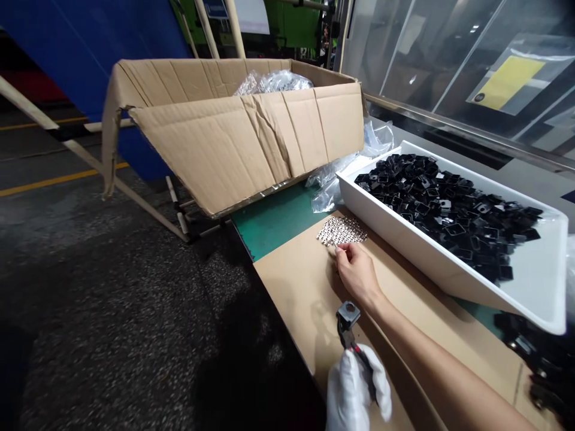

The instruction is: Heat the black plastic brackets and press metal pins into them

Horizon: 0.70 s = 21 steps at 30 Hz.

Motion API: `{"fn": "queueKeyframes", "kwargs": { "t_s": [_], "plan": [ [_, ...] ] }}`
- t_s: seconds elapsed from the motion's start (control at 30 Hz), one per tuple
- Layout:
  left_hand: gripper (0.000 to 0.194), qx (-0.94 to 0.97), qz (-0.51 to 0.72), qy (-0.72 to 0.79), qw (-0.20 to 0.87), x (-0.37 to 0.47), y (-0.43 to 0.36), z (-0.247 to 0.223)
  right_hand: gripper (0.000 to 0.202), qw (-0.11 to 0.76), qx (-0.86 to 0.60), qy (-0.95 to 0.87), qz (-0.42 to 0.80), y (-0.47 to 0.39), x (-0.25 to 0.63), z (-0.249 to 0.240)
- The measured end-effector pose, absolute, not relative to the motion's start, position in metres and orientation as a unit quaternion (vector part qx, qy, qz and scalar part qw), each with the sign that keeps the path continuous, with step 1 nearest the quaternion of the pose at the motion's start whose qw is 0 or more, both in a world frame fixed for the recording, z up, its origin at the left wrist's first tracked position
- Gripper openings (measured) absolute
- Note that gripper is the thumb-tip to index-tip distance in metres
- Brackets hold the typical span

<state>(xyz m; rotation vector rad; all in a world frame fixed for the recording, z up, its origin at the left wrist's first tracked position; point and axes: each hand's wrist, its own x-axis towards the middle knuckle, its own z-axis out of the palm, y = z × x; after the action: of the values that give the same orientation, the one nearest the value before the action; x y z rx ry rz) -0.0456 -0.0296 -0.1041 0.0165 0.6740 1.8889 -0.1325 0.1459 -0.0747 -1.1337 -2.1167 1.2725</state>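
Note:
My left hand (354, 386), in a white glove, grips a pair of pliers (359, 354) with dark handles and a touch of red. At the jaws of the pliers is a small black part (348, 312) with a round hole in its face. My bare right hand (357, 272) reaches over the cardboard sheet, thumb and fingertips pinched together at the near edge of a patch of small shiny metal nuts (341, 230). Whatever lies between those fingertips is too small and hidden to make out.
A white tray (449, 263) heaped with black parts (440, 197) stands on the right. At the back left is a large cardboard box (251, 143) with clear plastic inside. More black parts (534, 347) lie at lower right. The table's left edge drops to a dark floor.

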Motion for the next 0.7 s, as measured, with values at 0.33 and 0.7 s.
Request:
{"fn": "queueKeyframes", "kwargs": {
  "t_s": [0.33, 0.7],
  "plan": [
    [0.065, -0.014, 0.784, 0.303, 0.542, -0.048, -0.029, -0.097, 0.029, 0.296, -0.366, -0.795, 0.383, 0.148, -0.122, -0.052],
    [0.063, -0.002, 0.734, 0.478, 0.483, -0.053, -0.001, -0.066, 0.023, 0.348, -0.431, -0.761, 0.339, 0.092, 0.090, -0.059]
  ]
}}
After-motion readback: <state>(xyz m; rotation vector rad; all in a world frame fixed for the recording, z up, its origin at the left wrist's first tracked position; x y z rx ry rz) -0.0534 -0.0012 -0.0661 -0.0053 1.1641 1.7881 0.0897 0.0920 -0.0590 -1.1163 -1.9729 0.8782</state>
